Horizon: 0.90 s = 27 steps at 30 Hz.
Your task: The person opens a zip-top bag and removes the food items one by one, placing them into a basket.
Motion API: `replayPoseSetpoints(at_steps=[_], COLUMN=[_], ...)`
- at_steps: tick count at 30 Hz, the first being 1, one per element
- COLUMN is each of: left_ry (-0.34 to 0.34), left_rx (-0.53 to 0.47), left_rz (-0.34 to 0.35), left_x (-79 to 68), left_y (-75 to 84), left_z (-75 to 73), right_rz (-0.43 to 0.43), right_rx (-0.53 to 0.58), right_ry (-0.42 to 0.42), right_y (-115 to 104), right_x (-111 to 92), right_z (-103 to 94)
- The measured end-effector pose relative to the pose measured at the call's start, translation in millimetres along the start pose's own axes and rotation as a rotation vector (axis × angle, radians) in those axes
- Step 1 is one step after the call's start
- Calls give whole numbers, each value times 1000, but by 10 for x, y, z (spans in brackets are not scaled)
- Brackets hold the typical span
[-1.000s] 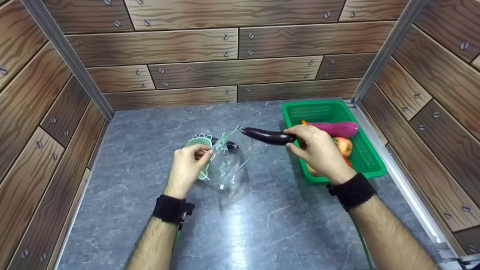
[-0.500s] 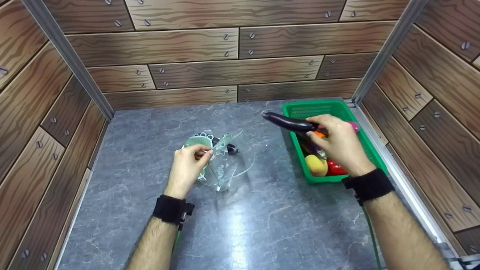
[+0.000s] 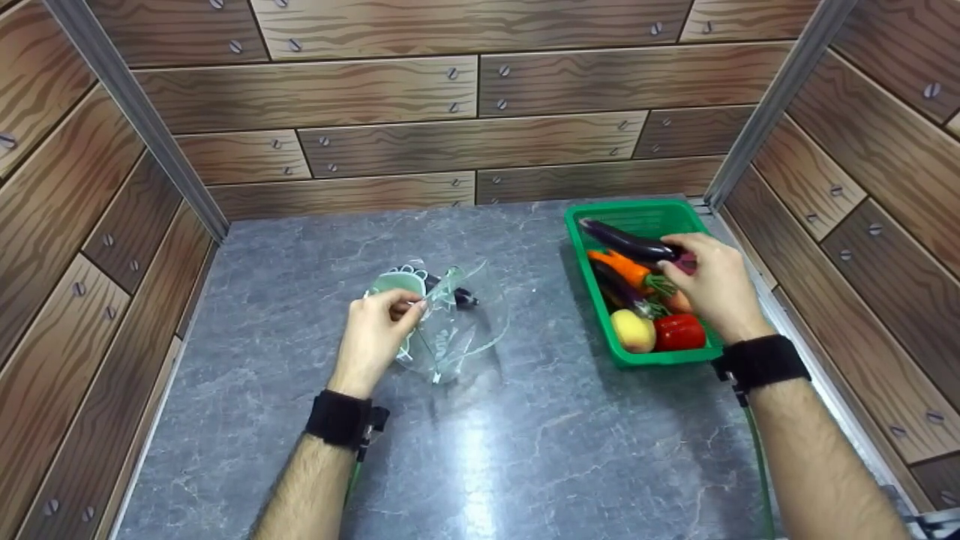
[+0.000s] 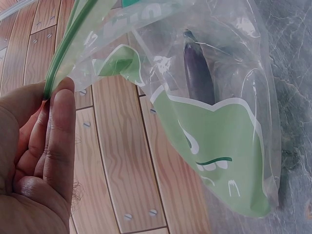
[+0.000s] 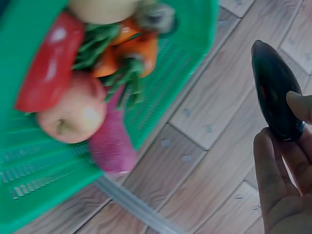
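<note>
My left hand (image 3: 373, 330) pinches the green zip edge of a clear plastic zip bag (image 4: 229, 151) with a green print. A dark eggplant (image 4: 197, 73) shows through the bag's clear film, its lower part hidden by the print. Over the green basket (image 3: 660, 360), my right hand (image 3: 712, 281) grips another dark eggplant (image 3: 626, 240) by one end, between thumb and fingers. In the right wrist view this eggplant (image 5: 275, 92) is held apart from the basket's contents.
Inside the basket lie orange carrots (image 3: 619, 266), a further eggplant (image 3: 619, 289), a yellow round fruit (image 3: 634, 331), a red pepper (image 3: 680, 332), an apple (image 5: 73, 114) and a purple-pink root-like vegetable (image 5: 113, 146). Wood-patterned walls (image 3: 375, 90) enclose the grey tabletop (image 3: 570, 450).
My right hand has carried its eggplant rightward, away from the bag's mouth and over the basket. The left hand stays in place on the bag, whose mouth hangs slightly differently.
</note>
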<state>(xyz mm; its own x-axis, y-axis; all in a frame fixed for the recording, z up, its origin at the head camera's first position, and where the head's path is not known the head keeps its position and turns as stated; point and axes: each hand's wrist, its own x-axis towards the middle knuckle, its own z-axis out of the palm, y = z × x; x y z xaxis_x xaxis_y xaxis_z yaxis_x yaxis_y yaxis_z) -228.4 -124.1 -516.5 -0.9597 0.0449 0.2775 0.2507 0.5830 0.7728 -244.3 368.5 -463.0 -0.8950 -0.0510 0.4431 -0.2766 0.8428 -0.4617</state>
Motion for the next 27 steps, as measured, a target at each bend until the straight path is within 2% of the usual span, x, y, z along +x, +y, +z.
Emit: replayPoseSetpoints(at_steps=[15, 22, 27], left_ry=[0, -10, -6], left_rx=[5, -7, -11], left_rz=[-9, -24, -22], left_x=[-12, -26, -28], left_y=[-11, -12, -14], left_z=[19, 23, 25], right_rz=[131, 178, 172], right_rx=[-93, -150, -146], right_ry=[-12, -50, -65], right_y=[594, 731, 766], right_x=[-41, -42, -51], right_z=[110, 151, 168])
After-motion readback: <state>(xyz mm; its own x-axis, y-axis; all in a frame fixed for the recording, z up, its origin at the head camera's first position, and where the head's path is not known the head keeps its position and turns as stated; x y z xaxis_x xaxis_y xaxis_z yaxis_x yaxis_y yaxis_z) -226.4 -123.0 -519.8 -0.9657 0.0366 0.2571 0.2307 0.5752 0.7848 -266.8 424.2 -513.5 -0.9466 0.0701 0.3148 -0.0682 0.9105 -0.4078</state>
